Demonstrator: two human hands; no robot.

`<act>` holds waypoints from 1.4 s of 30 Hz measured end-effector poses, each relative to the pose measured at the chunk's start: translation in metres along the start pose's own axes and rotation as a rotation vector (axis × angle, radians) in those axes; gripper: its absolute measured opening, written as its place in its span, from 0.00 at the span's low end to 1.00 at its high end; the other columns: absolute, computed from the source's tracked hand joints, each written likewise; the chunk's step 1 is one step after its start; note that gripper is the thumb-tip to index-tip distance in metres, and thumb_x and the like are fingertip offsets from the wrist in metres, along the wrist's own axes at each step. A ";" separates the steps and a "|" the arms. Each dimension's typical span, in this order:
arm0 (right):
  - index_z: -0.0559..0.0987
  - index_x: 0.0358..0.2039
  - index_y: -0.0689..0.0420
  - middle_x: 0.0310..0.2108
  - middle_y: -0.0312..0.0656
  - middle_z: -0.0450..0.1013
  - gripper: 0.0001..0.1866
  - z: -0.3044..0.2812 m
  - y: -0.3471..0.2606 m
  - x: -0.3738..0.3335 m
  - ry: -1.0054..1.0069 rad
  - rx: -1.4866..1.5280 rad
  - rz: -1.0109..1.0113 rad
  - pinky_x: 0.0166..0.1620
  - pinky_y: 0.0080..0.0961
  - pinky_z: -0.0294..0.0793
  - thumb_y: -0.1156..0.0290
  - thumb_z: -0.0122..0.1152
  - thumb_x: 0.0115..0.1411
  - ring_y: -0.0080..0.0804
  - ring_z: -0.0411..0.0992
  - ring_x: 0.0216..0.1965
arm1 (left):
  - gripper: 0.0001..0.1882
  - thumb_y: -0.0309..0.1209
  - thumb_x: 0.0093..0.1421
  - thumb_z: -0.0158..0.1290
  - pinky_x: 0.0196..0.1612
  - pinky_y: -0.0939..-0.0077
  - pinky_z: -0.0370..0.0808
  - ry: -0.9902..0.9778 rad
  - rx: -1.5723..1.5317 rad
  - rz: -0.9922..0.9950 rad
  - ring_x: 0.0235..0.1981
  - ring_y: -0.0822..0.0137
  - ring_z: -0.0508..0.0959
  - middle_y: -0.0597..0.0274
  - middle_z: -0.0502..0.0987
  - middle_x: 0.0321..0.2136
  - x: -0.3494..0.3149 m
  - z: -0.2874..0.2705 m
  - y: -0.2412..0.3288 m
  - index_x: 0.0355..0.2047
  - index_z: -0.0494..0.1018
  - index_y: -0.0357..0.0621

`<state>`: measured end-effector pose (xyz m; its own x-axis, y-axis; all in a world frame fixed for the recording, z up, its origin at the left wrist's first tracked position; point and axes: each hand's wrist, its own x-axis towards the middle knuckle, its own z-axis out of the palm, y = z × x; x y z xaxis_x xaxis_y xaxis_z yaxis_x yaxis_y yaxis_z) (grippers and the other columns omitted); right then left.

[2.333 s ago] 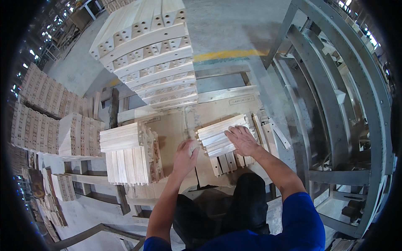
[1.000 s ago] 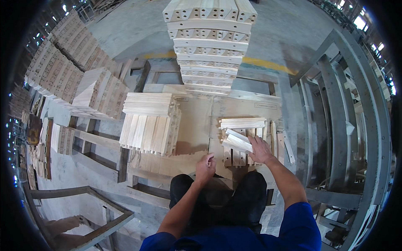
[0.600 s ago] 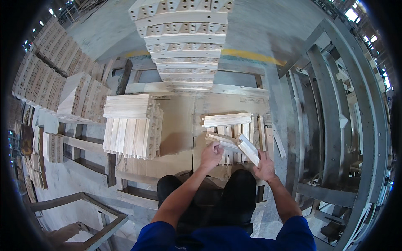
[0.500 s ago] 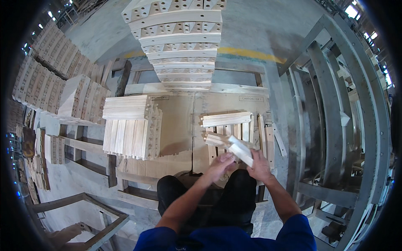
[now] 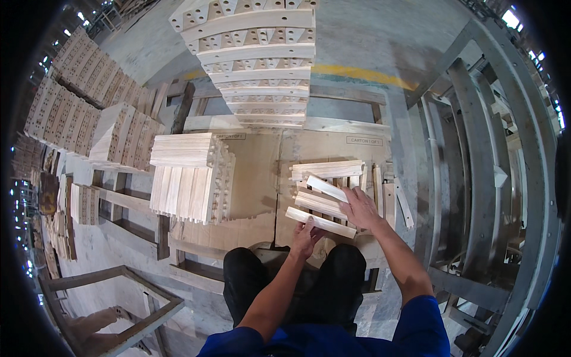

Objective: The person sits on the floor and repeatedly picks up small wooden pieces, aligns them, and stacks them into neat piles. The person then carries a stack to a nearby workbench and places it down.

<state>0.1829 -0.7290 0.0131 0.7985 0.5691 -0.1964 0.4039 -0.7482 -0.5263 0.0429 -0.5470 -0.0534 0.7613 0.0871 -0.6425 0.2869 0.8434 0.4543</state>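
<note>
Above the near side of the small pile, my left hand [image 5: 306, 237] is closed on a pale wooden strip [image 5: 324, 222], which slants slightly down to the right. My right hand [image 5: 361, 208] reaches over the pile from the right, its fingers curled on the end of another wooden strip [image 5: 325, 188] that lies tilted. Between the two strips rest more wooden slats [image 5: 318, 203]. A further wooden slat [image 5: 327, 170] lies across the far side of the pile, over crosswise pieces.
A block of stacked slats [image 5: 180, 196] stands left on the cardboard sheet [image 5: 256, 178]. Ahead rises a tall stack of drilled wooden parts [image 5: 256, 77], with more drilled stacks [image 5: 62, 125] at far left. A metal frame [image 5: 476, 160] runs along the right. Loose slats [image 5: 403, 202] lie beside the pile.
The strip that was held up between both hands is no longer raised there. My left hand now holds a strip low at the near side, while my right hand has moved forward onto another.
</note>
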 end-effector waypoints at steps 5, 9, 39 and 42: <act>0.69 0.68 0.53 0.53 0.51 0.71 0.29 0.014 0.019 0.012 -0.090 -0.149 -0.053 0.62 0.51 0.70 0.58 0.58 0.69 0.54 0.71 0.58 | 0.17 0.34 0.77 0.50 0.52 0.55 0.86 -0.029 0.077 0.058 0.48 0.57 0.83 0.50 0.77 0.50 0.004 0.015 -0.014 0.59 0.63 0.41; 0.69 0.70 0.50 0.57 0.48 0.70 0.31 0.017 0.017 0.018 -0.123 -0.107 -0.028 0.64 0.51 0.68 0.57 0.59 0.69 0.54 0.70 0.58 | 0.18 0.32 0.76 0.50 0.45 0.63 0.88 0.218 0.247 0.137 0.44 0.58 0.84 0.45 0.76 0.48 0.020 0.030 -0.024 0.56 0.60 0.32; 0.52 0.72 0.60 0.62 0.65 0.56 0.59 0.057 0.012 -0.067 0.124 0.091 0.315 0.62 0.54 0.74 0.61 0.81 0.48 0.70 0.63 0.63 | 0.35 0.60 0.70 0.45 0.58 0.45 0.75 0.441 1.473 0.323 0.55 0.36 0.79 0.37 0.80 0.51 0.085 0.039 0.058 0.71 0.66 0.57; 0.53 0.70 0.62 0.61 0.64 0.56 0.58 0.051 0.004 -0.064 0.058 0.203 0.407 0.65 0.52 0.70 0.62 0.83 0.47 0.67 0.60 0.63 | 0.34 0.60 0.69 0.46 0.58 0.47 0.75 0.482 1.431 0.252 0.55 0.37 0.80 0.37 0.81 0.51 0.085 0.039 0.066 0.67 0.68 0.54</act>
<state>0.1113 -0.7512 -0.0186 0.9001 0.2178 -0.3772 -0.0392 -0.8219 -0.5682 0.1489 -0.5042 -0.0538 0.7002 0.5423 -0.4645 0.7008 -0.3973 0.5926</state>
